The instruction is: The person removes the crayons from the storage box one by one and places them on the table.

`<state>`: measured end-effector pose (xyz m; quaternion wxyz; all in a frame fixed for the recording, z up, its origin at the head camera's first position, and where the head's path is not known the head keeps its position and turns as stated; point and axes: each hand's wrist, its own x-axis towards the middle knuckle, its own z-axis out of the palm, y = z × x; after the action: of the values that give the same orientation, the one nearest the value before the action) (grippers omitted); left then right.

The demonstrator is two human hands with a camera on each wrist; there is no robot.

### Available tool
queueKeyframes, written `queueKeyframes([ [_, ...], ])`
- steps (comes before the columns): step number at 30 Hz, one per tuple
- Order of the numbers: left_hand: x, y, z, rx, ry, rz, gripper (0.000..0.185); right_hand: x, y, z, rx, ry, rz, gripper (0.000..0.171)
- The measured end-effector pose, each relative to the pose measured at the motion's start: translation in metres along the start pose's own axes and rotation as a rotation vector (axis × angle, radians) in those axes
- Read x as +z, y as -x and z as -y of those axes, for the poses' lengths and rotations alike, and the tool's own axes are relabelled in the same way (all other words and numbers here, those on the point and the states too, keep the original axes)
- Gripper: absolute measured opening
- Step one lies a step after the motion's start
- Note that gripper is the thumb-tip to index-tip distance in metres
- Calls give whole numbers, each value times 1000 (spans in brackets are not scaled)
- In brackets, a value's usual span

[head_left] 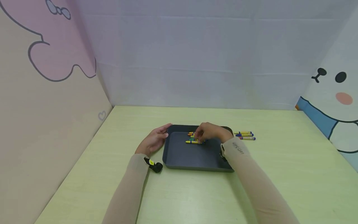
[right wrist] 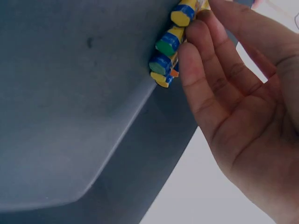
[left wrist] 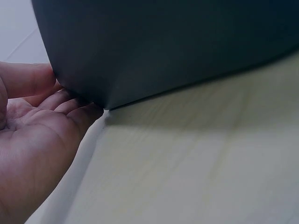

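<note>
Pale creased wall (head_left: 181, 46) across the top of the head view, cartoon shapes (head_left: 61, 56) at upper left, and below, a light yellow-green bench (head_left: 279, 186) carrying a dark tray (head_left: 193, 160) just below the centre of the frame. Inside the tray, toward its upper middle, a row of crayons (head_left: 191, 134) lying side by side, partly hidden by the right grip (head_left: 210, 131). Fingers there curled downward, by the look of it pinching the yellow crayon (head_left: 190, 142) at the near end of the row. Near the tray's upper left corner, left grip (head_left: 153, 140) pinching the edge, thumb against the side and fingers tucked beneath. Right of the tray, close outside its rim on the bench, three loose crayons (head_left: 244, 135). Step in hand, most likely: lining up crayons in the tray, apparently unfinished given the loose three. Called for next, probably: settling the yellow one against its neighbour, easing the pinch without rolling the row, lifting clear, then reaching right for another, with the tray steadied from the left.
</note>
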<state>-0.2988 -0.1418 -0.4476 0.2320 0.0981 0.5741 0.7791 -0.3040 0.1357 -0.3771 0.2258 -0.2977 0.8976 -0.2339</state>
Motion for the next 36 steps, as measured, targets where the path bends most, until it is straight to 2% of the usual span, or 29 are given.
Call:
queueKeyframes([
  [20, 1, 1, -1, -9, -8, -11, 59, 10, -1, 13, 90, 52, -17, 18],
  [28, 1, 2, -2, -8, -4, -15, 59, 12, 0, 14, 90, 58, -11, 17],
  [36, 1, 2, -1, -11, -2, -18, 59, 12, -1, 10, 53, 62, 1, 16],
])
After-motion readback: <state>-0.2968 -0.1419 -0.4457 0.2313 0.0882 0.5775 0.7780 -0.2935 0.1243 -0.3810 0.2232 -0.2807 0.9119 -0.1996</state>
